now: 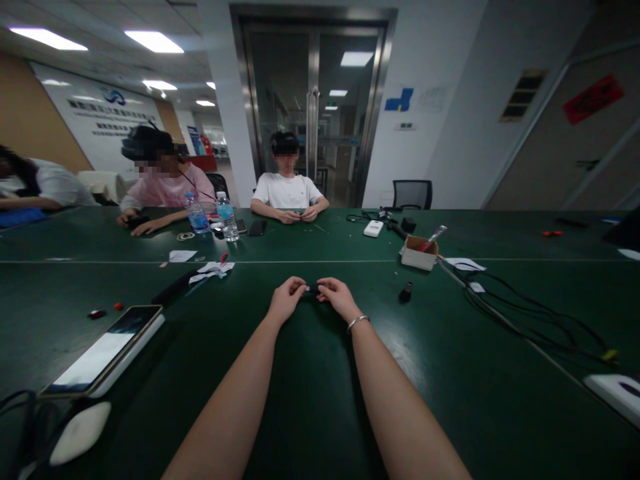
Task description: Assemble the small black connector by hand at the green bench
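The fingers (295, 285) are partly hiding a small dark piece (313, 289); the view's edge is cutting off a white object (613, 392), near right.

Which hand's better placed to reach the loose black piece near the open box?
Probably the right hand: it is nearer the loose black piece than the left hand, though both are holding the small dark part.

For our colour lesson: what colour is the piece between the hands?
The piece is mostly black, best seen in the head view.
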A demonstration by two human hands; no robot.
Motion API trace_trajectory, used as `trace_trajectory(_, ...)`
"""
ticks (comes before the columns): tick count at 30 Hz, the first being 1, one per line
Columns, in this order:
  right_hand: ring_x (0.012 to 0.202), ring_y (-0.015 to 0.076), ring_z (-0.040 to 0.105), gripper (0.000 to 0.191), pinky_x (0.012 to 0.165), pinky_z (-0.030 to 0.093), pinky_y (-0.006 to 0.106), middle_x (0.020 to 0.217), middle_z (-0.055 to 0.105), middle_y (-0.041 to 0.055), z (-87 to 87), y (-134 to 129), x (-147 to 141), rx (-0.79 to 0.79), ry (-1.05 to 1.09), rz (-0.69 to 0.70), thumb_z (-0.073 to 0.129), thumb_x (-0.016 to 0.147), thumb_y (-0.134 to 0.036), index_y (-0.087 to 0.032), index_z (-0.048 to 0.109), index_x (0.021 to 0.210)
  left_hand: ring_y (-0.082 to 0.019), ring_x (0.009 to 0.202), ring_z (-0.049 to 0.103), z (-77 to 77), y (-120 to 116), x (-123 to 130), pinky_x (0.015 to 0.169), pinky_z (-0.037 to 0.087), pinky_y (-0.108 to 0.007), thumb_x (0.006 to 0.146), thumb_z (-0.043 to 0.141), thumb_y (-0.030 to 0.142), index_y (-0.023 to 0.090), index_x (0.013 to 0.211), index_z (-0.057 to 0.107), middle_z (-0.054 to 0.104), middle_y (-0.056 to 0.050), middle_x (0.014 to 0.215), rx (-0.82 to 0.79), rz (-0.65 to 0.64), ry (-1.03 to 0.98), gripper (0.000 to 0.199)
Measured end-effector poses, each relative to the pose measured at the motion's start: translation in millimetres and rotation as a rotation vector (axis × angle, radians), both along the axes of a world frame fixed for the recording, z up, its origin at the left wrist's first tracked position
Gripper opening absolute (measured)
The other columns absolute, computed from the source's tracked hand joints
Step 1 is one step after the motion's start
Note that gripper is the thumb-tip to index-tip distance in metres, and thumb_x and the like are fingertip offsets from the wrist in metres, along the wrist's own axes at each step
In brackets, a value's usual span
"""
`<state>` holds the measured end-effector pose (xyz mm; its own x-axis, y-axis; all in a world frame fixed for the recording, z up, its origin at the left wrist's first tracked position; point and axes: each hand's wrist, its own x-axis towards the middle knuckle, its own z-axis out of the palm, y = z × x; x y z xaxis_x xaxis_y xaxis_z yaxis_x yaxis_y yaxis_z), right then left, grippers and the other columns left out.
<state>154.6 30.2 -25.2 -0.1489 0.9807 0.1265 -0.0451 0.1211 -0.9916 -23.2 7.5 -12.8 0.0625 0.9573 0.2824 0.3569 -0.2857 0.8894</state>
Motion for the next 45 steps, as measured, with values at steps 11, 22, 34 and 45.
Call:
trace_trajectory(11, 0.057, 0.0096, 0.064, 0.015, 0.055, 0.053, 0.020, 0.064, 0.064, 0.0001, 6.9, -5, -1, -0.015, 0.017, -0.014, 0.064, 0.076, -0.014, -0.013, 0.063, 0.091, -0.016, 0.081, 0.062, 4.0, -4, 1, 0.080, 0.049, -0.031, 0.076, 0.060, 0.026, 0.020, 0.092, 0.064, 0.067, -0.004, 0.086, 0.023, -0.004, 0.021, 0.018)
trace_trajectory(22, 0.057, 0.0098, 0.064, 0.015, 0.055, 0.053, 0.020, 0.065, 0.065, 0.0006, 7.4, -5, -1, -0.015, 0.035, -0.012, 0.066, 0.074, -0.016, -0.014, 0.063, 0.089, -0.014, 0.069, 0.060, -5.8, 4, -2, 0.067, 0.048, -0.027, 0.079, 0.056, 0.037, 0.020, 0.093, 0.062, 0.064, -0.001, 0.074, -0.003, -0.013, -0.006, 0.023)
trace_trajectory(34, 0.058, 0.0102, 0.064, 0.018, 0.056, 0.053, 0.022, 0.067, 0.065, 0.0008, 4.8, -3, -1, 0.004, 0.008, -0.005, 0.065, 0.075, -0.017, -0.013, 0.064, 0.093, -0.013, 0.067, 0.058, 0.1, -1, -1, 0.063, 0.045, -0.026, 0.082, 0.051, 0.041, 0.019, 0.092, 0.063, 0.063, -0.002, 0.074, -0.078, -0.012, 0.005, 0.027)
trace_trajectory(45, 0.056, 0.0100, 0.063, 0.016, 0.055, 0.052, 0.021, 0.062, 0.063, -0.0003, 7.7, -5, -1, -0.001, 0.016, -0.018, 0.065, 0.075, -0.016, -0.013, 0.064, 0.090, -0.013, 0.069, 0.060, -4.1, 3, -1, 0.068, 0.047, -0.027, 0.079, 0.056, 0.032, 0.020, 0.095, 0.062, 0.064, -0.001, 0.074, -0.037, -0.021, -0.026, 0.021)
